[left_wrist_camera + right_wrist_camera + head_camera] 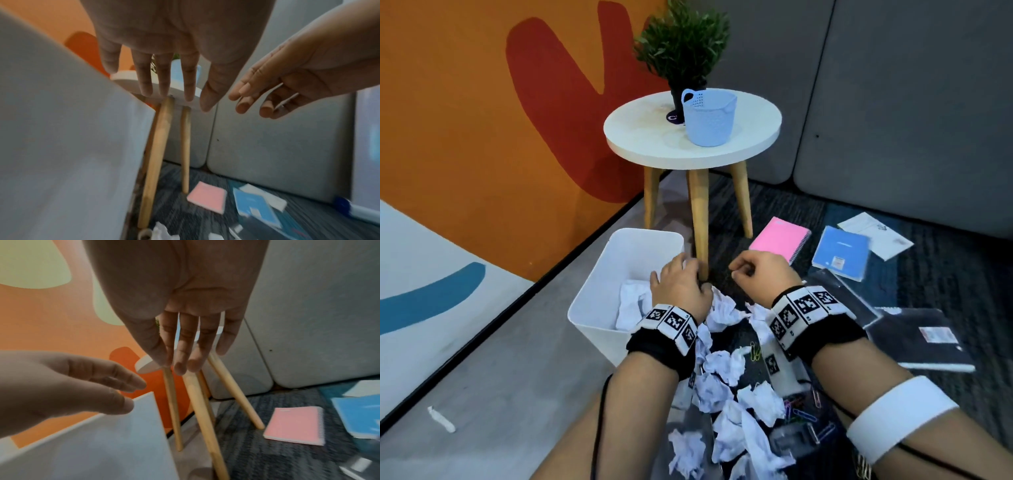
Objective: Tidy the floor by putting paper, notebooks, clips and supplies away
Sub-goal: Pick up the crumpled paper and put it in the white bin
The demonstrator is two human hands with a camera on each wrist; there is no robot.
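Note:
My left hand [678, 277] hovers over the right rim of the white bin [619, 253], fingers straight and empty; the left wrist view shows its spread fingers [164, 76]. Beside it, my right hand [753, 270] hangs relaxed above the carpet and holds nothing [185, 345]. A crumpled paper ball [631, 303] lies in the bin. Several more crumpled papers [722, 366] are strewn on the floor under my wrists. Coloured paper clips [801, 411] lie near my right forearm. A pink notebook [779, 240], a blue notebook [840, 253] and a black notebook [924, 339] lie to the right.
A round white table [739, 144] on wooden legs stands just behind the bin, bearing a light blue basket [709, 116] and a potted plant [685, 44]. A grey sofa [893, 102] lines the back right. White sheets [876, 234] lie by the sofa. One paper scrap [441, 418] lies far left.

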